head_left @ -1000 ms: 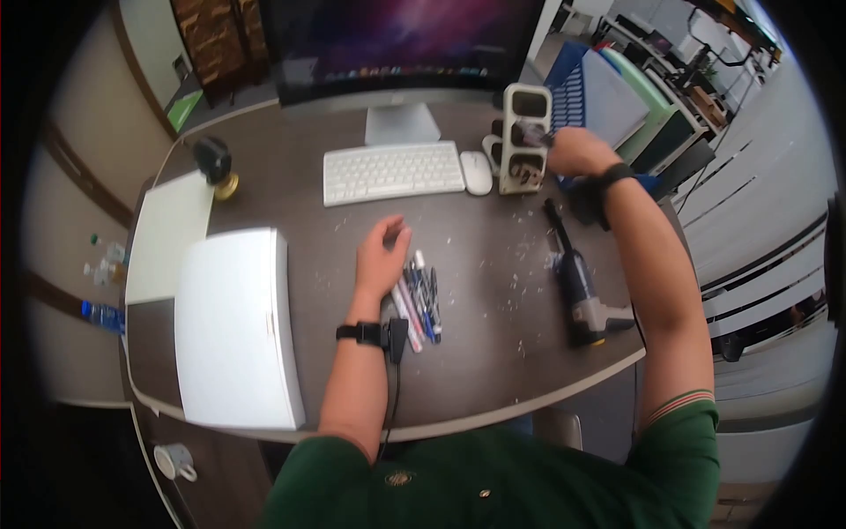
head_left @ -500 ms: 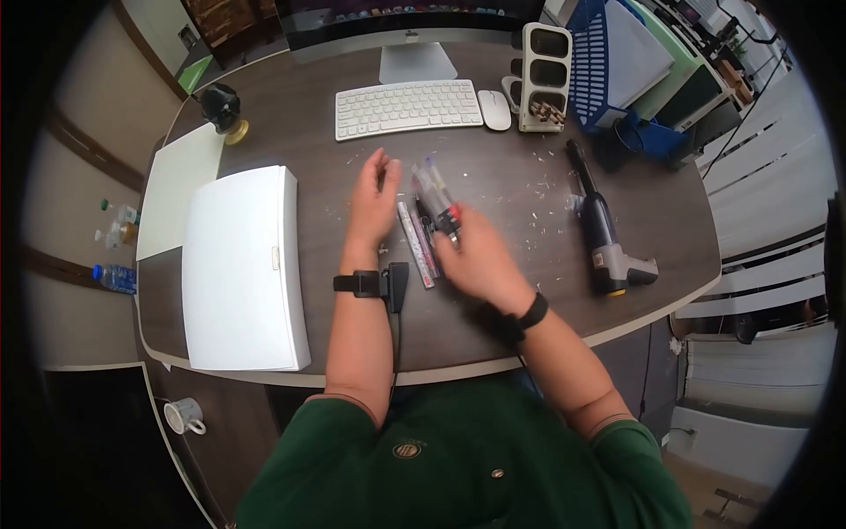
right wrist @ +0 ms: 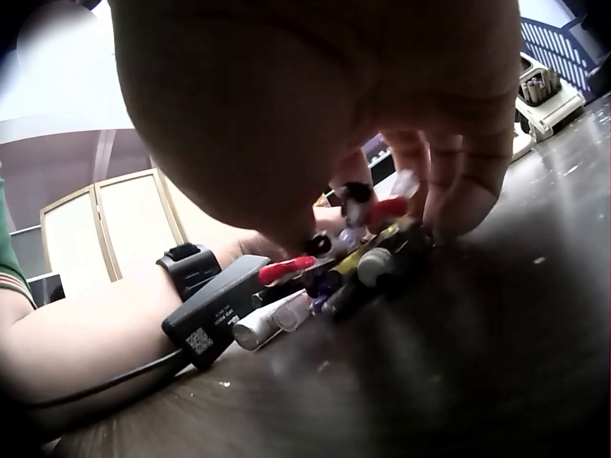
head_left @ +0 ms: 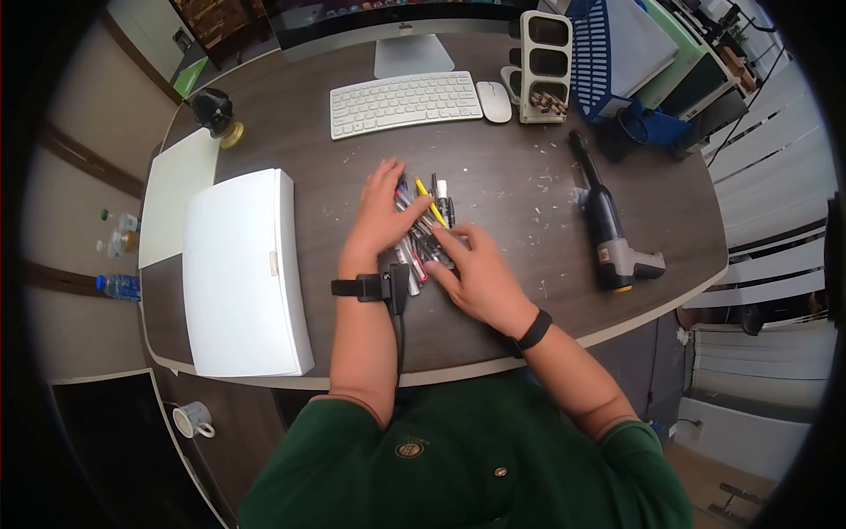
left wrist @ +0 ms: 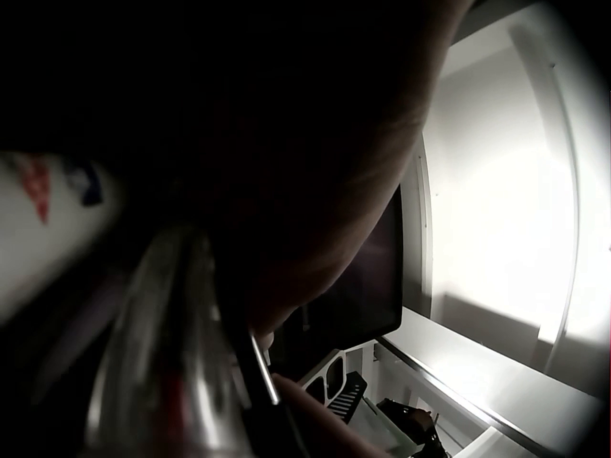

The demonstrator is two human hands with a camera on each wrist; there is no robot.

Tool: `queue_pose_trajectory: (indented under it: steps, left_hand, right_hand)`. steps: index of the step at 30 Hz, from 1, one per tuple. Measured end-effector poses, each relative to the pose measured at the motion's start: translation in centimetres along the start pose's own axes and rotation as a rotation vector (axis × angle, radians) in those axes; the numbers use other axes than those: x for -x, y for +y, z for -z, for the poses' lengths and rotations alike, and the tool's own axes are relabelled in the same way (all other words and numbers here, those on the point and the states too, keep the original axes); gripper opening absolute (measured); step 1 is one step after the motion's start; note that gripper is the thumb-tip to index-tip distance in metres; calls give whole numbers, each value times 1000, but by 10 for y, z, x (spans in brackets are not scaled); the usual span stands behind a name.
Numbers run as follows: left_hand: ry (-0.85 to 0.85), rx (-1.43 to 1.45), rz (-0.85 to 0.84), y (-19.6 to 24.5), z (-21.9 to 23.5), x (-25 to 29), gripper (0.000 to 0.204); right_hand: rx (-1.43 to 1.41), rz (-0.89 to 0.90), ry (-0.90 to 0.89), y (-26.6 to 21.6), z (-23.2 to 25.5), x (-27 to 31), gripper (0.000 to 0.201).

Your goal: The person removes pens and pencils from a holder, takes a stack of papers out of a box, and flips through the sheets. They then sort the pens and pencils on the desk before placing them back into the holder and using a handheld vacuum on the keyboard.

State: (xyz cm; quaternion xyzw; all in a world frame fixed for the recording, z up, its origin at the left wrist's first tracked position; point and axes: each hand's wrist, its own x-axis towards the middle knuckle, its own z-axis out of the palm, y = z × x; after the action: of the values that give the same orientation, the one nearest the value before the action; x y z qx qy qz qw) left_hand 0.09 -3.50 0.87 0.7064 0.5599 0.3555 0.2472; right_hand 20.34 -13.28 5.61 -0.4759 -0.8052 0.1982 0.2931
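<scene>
A loose pile of pens and markers (head_left: 419, 254) lies on the dark desk between the two hands in the head view. A yellow pen (head_left: 426, 190) and a white-capped marker (head_left: 442, 190) stick out at its far end. My left hand (head_left: 379, 216) rests along the pile's left side, fingers extended and thumb over the pens. From the right, my right hand (head_left: 489, 278) holds pens with curled fingers and thumb. In the right wrist view, red-capped pens (right wrist: 286, 270) show under that hand's palm. The left wrist view is mostly dark, with a blurred clear pen barrel (left wrist: 172, 353) close up.
The pen organizer (head_left: 546, 79) at the back right has short brown sticks in its front compartment. A handheld vacuum (head_left: 606, 225) lies at the right among white scraps. Keyboard (head_left: 405, 104) and mouse (head_left: 494, 101) sit behind; a white box (head_left: 238, 273) is at left.
My right hand has come from the organizer to the pile, bringing a bunch of pens that now lies with the others. The left hand has moved its thumb across the pens.
</scene>
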Motion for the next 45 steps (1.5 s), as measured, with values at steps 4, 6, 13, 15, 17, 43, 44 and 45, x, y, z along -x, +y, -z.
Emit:
queue_pose_trajectory:
  steps: [4, 6, 13, 15, 17, 43, 44, 45]
  left_hand:
    - [-52, -117, 10, 13, 9, 2, 87]
    - [-37, -180, -19, 13, 3, 1, 89]
    - [-61, -195, -32, 19, -2, -4, 95]
    - [-127, -201, -76, 24, 1, -4, 96]
    - [-191, -207, -114, 29, 3, -3, 98]
    - [-243, -117, -89, 21, 14, 1, 112]
    - [-255, -104, -57, 24, 17, 2, 113]
    - [-253, -112, -64, 24, 16, 2, 113]
  right_hand:
    - [48, -236, -109, -9, 10, 8, 59]
    - [51, -253, -117, -11, 9, 9, 61]
    - [98, -78, -36, -7, 4, 8, 66]
    - [96, -71, -62, -5, 4, 7, 65]
    - [34, -70, -54, -3, 5, 7, 63]
    - [-164, -98, 27, 28, 17, 29, 40]
    - [-161, -85, 37, 24, 20, 28, 41]
    - [-156, -72, 48, 23, 22, 27, 43]
